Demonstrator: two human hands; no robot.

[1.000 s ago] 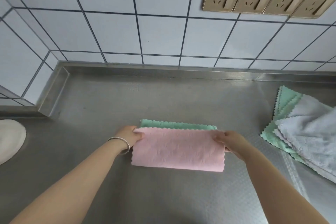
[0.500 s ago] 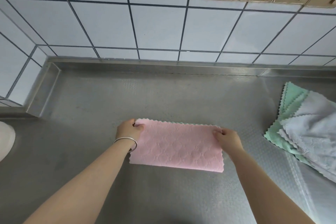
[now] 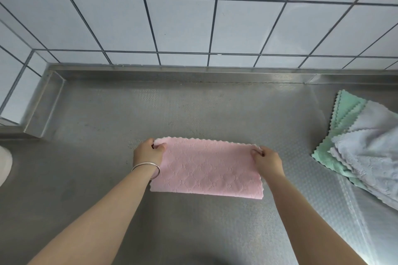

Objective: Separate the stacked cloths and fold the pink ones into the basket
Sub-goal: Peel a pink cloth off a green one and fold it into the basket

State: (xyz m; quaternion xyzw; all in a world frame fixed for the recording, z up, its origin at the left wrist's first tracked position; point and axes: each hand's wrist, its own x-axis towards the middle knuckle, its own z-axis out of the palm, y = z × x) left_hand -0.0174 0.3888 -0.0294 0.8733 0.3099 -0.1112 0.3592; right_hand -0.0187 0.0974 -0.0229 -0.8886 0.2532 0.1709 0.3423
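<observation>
On the steel counter [image 3: 107,178] lies the pink cloth [image 3: 206,170], folded in half — left hand [image 3: 147,153] and right hand [image 3: 267,160] pinch its far corners. Light and limp, it likely handles best by those corners — it would sag elsewhere.

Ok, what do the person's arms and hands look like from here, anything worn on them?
Both forearms are bare, with no sleeves in view and no gloves. The left hand has a thin silver bangle loose around the wrist. The right hand shows no jewellery, watch or markings. Whether any rings are worn cannot be made out.
</observation>
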